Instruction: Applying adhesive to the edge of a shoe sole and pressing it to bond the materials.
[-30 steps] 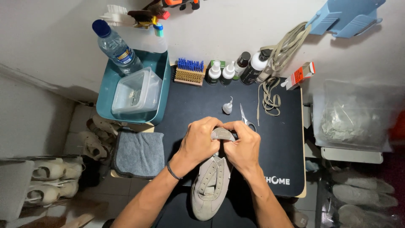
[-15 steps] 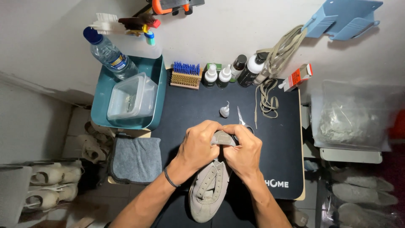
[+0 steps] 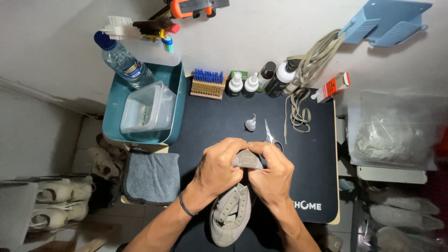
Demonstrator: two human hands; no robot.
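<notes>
A beige-grey shoe lies lengthwise on the black work mat, its toe pointing away from me. My left hand and my right hand both clasp the shoe's front end, fingers curled over it and thumbs pressed together on top. Just beyond my fingers lie a pair of scissors and a small white dropper cap.
A teal tray at the left holds a clear plastic box and a water bottle. A blue-bristle brush, several small bottles and beige laces line the back. A grey cloth lies at the left front.
The view has drifted slightly, so everything sits a little lower and to the right in frame. My hands keep the same hold on the shoe's front end.
</notes>
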